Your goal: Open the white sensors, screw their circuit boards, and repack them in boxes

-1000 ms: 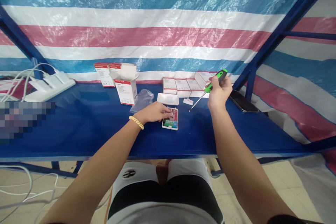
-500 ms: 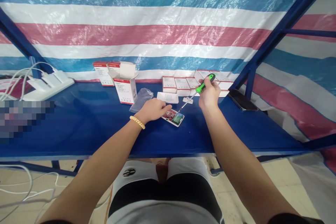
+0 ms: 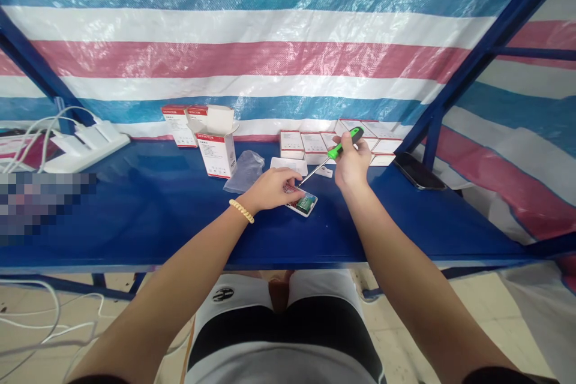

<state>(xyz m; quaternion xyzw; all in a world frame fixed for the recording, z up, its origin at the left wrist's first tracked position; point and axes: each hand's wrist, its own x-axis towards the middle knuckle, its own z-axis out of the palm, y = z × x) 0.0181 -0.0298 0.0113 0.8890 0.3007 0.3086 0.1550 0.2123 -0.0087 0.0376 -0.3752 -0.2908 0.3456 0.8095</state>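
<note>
My right hand (image 3: 351, 162) is closed round the green and black handle of a screwdriver (image 3: 335, 153), whose metal shaft slants down to the left. Its tip meets an open white detector case (image 3: 310, 211) lying on the table, with a red circuit board and a green block (image 3: 306, 201) inside. Over the left part of this case, my left hand (image 3: 272, 187) has its thumb and fingers curled around the screwdriver's tip. Whatever lies between those fingers is too small to make out. Just behind sits a white cover (image 3: 288, 164), partly hidden by my left hand.
An open detector box (image 3: 216, 156) stands at the left beside a clear plastic bag (image 3: 245, 171). Several white boxes (image 3: 314, 145) line the back. A small white piece (image 3: 324, 172) lies behind the screwdriver. A phone (image 3: 418, 171) is at the right, a power strip (image 3: 90, 153) at the left.
The screwdriver and my right hand have shifted left, the tip now farther left on the case. My left hand has moved right, its fingers curling in around the tip.
</note>
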